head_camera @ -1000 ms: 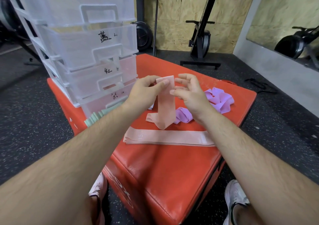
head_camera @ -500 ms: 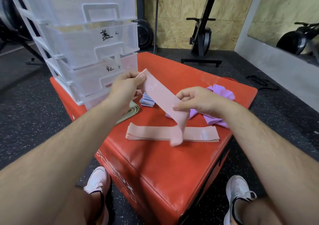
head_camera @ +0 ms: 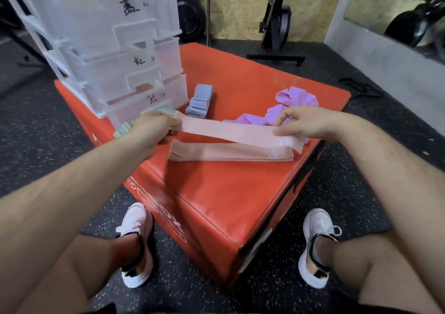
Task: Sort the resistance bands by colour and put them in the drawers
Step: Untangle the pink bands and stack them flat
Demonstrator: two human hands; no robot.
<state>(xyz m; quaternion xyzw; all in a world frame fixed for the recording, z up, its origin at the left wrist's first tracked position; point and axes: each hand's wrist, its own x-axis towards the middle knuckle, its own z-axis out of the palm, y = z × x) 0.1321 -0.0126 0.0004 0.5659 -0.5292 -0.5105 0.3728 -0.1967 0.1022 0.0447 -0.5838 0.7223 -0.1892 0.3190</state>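
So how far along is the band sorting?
Roughly midway. Done: blue bands stacked, a flat pink stack built, green bands gathered by the drawers. In hand: the left hand and right hand hold a pink band stretched over the pink stack. Left: the purple bands lie crumpled, and no pile has visibly gone into the drawers yet.

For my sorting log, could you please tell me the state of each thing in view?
Held pink band: stretched flat between both hands.
Left hand: pinches one end.
Right hand: pinches near the other end.
Pink stack: flat, neat, on the red box.
Blue stack: folded, neat.
Purple bands: loose heap.
Green bands: partly hidden.
Drawers: stacked; shut or ajar unclear.
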